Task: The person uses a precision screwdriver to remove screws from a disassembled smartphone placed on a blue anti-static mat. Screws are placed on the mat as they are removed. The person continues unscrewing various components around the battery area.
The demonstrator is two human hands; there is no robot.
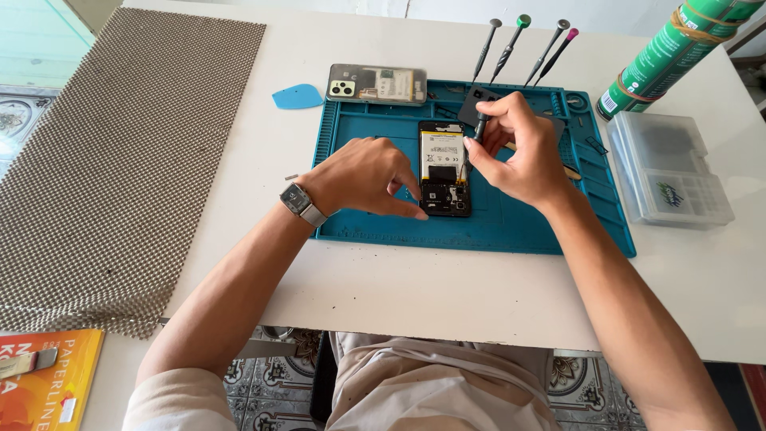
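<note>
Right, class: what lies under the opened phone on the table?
The opened phone lies on a teal mat, which rests on the white table. The left hand steadies its lower end. The mat directly beneath the phone is covered.

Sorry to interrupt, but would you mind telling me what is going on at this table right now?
A person is working on an opened phone that lies back-up, without its cover, on a teal repair mat. The left hand steadies the phone's lower end with its fingertips, while the right hand holds a small screwdriver upright over it. The removed back cover sits at the mat's top edge, four more screwdrivers lie beyond it, and a clear plastic parts box rests to the right.
</note>
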